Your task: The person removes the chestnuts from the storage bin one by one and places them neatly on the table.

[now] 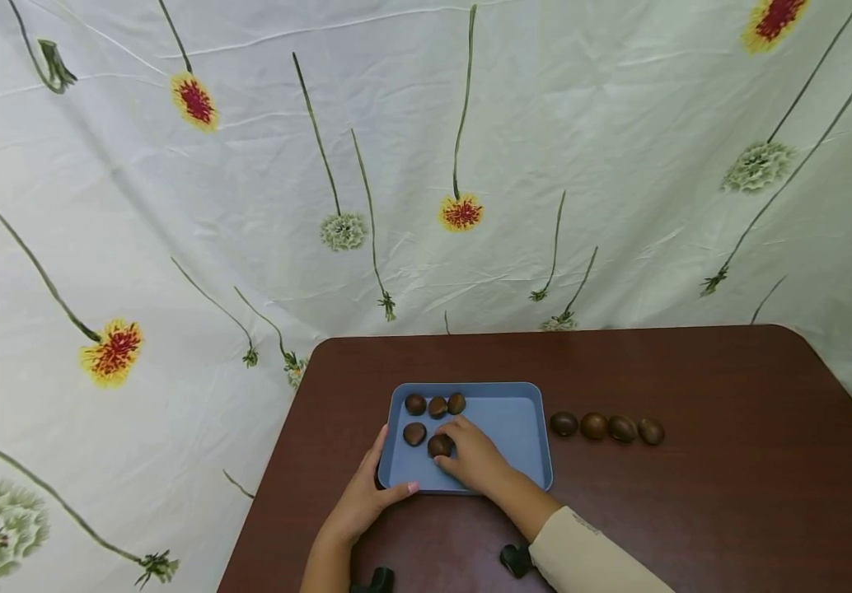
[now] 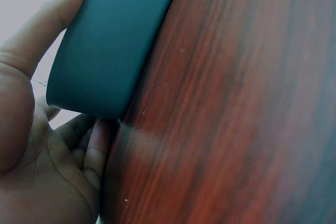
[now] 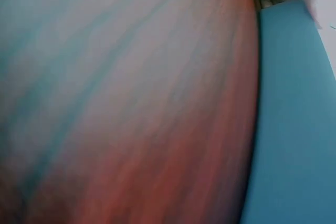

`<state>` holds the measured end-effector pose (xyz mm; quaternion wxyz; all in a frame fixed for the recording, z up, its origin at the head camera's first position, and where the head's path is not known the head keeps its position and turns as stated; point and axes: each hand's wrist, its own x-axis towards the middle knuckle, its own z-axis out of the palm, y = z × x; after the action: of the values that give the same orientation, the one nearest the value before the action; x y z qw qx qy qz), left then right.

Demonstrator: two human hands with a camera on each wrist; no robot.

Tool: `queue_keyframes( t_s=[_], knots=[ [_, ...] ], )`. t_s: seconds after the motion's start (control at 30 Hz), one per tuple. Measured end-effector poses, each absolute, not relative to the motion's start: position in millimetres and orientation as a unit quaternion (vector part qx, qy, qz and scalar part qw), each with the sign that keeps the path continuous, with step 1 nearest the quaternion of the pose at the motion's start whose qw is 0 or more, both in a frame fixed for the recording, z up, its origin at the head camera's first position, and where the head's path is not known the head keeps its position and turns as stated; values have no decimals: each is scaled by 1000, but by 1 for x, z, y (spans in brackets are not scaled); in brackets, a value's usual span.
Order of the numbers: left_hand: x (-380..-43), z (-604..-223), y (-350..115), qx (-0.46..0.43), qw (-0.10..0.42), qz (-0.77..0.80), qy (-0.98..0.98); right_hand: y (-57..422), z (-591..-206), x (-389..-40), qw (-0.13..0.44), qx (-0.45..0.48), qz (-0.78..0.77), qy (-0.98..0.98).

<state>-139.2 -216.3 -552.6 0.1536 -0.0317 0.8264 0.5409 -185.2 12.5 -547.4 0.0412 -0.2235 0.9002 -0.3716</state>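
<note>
A blue tray [image 1: 507, 436] lies on the table, with three chestnuts [image 1: 437, 407] in a row at its back left. One more chestnut [image 1: 414, 434] sits in front of them. My right hand [image 1: 478, 457] reaches over the tray's near edge and pinches a chestnut [image 1: 440, 445] between thumb and fingers, just right of that one. At the tray's near left corner, my left hand [image 1: 367, 492] holds the tray, thumb along the near rim and fingers along the left side. The left wrist view shows this hand [image 2: 47, 145] around the corner; the right wrist view misses the pinch.
To the right of the tray, several chestnuts [image 1: 607, 427] lie in a line on the dark wooden table [image 1: 693, 511]. A white flowered cloth [image 1: 396, 165] hangs behind the table's far edge. Dark wrist devices [image 1: 517, 561] show near both wrists.
</note>
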Motion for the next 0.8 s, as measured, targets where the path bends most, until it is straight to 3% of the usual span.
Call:
queue_keyframes(
  t_s=[0.23,0.6,0.8],
  knots=[
    [-139,-554,-217,-32,151,531,833,26,-539,-181,61,-207,-410,886],
    [-139,-552,-214,-40,148,538,829,54,-532,-161,15,-153,-471,868],
    [-140,-553,-215,-39,147,535,831,73,-524,-152,27,-110,-506,855]
  ],
)
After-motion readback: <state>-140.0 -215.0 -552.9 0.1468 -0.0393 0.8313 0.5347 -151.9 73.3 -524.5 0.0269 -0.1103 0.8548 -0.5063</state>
